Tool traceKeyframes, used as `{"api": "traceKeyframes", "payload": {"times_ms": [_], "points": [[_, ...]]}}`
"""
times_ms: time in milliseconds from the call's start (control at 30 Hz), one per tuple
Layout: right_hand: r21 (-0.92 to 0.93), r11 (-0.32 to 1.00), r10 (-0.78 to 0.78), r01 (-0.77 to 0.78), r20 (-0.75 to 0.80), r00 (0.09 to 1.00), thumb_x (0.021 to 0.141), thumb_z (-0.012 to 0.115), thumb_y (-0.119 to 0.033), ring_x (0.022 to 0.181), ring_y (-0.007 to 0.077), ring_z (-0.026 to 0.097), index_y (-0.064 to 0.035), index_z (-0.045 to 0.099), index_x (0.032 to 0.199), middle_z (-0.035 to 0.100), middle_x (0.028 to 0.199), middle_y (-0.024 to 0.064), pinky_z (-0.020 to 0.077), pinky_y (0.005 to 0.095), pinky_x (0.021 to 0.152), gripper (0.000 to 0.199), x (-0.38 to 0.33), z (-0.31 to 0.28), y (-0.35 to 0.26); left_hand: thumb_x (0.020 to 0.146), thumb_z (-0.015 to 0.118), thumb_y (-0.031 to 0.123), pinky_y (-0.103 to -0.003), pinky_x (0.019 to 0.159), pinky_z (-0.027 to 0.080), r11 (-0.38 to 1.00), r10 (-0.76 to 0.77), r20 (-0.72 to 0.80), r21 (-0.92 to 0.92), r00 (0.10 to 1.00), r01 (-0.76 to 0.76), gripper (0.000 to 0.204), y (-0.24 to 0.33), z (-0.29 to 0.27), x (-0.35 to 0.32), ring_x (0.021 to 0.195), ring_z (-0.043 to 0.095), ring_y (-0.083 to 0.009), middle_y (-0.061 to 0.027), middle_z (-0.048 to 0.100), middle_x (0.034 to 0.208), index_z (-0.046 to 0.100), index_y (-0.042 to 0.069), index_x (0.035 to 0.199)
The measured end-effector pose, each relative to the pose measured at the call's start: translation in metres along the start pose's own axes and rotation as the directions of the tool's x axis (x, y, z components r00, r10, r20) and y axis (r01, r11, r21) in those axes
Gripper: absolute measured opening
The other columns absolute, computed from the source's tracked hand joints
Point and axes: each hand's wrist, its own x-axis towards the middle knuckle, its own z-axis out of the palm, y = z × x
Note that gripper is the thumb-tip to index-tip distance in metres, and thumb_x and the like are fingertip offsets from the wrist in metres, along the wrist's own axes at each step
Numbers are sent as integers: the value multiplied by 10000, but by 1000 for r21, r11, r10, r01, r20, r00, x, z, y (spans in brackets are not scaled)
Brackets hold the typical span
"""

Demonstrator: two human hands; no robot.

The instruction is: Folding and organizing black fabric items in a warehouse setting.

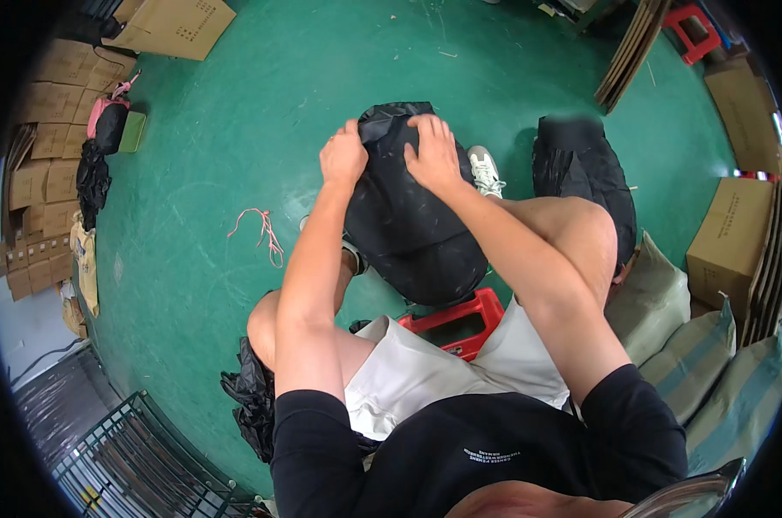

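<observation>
A large, stuffed black plastic bag [421,233] stands between my legs, its upper end folded and creased. My left hand [343,157] is closed on the left edge of that upper end, its fingertips partly hidden. On the right side of the same end lies my right hand [434,157], fingers stretched over the black plastic and thumb apart. Between my thighs, next to the bag's near end, a red plastic stool [491,309] shows.
Another full black bag [594,186] stands beyond my right knee. Pink string [268,235] lies on the green floor to the left. Woven sacks [654,302] and cardboard boxes [728,229] line the right side. Stacked cartons [50,181] and a crumpled black bag [251,401] are at left.
</observation>
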Motion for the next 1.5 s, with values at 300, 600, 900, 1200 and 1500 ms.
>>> {"api": "traceKeyframes", "payload": {"times_ms": [300, 600, 900, 1200, 1500], "points": [[80, 937, -348, 339, 231, 909, 690, 766, -250, 1312, 351, 347, -69, 341, 1371, 400, 1364, 162, 271, 484, 1087, 823, 38, -88, -58, 923, 516, 158, -304, 793, 467, 333, 106, 174, -934, 979, 129, 285, 21, -128, -50, 835, 606, -161, -74, 683, 930, 613, -23, 1120], [501, 859, -211, -105, 533, 820, 817, 475, 4, 825, 127, 562, 16, 633, 978, 636, 842, 50, 442, 277, 784, 225, 60, -110, -100, 950, 591, 264, -231, 732, 472, -141, -167, 64, -989, 984, 41, 266, 13, -171, -90, 787, 601, -83, -25, 683, 893, 674, 11, 947], [679, 549, -132, -486, 646, 752, 985, 517, -180, 859, 50, 566, 33, 606, 1043, 654, 934, -2, 456, 220, 825, 238, 84, -130, -69, 932, 613, 172, -207, 638, 351, -6, -243, -58, -998, 968, -62, 185, 0, -173, -64, 694, 439, -17, 83, 551, 738, 611, 76, 773], [680, -267, -227, -683, 644, 730, 994, 479, -208, 868, 200, 680, 12, 607, 1036, 680, 981, 113, 567, 338, 833, 257, 90, -150, -67, 1009, 418, 307, -360, 950, 460, -437, 195, 75, -886, 978, 155, 438, -6, -172, -56, 1051, 617, -251, -164, 639, 1154, 583, -65, 1171], [639, -127, -541, -759, 596, 593, 827, 642, -124, 1081, 243, 622, 61, 466, 1289, 607, 1221, 164, 464, 379, 986, 528, 79, -154, -66, 1016, 335, 429, -446, 980, 465, -814, 406, 6, -452, 914, 365, 577, 24, -171, -58, 1110, 596, -334, -212, 610, 1202, 566, -68, 1197]]}}
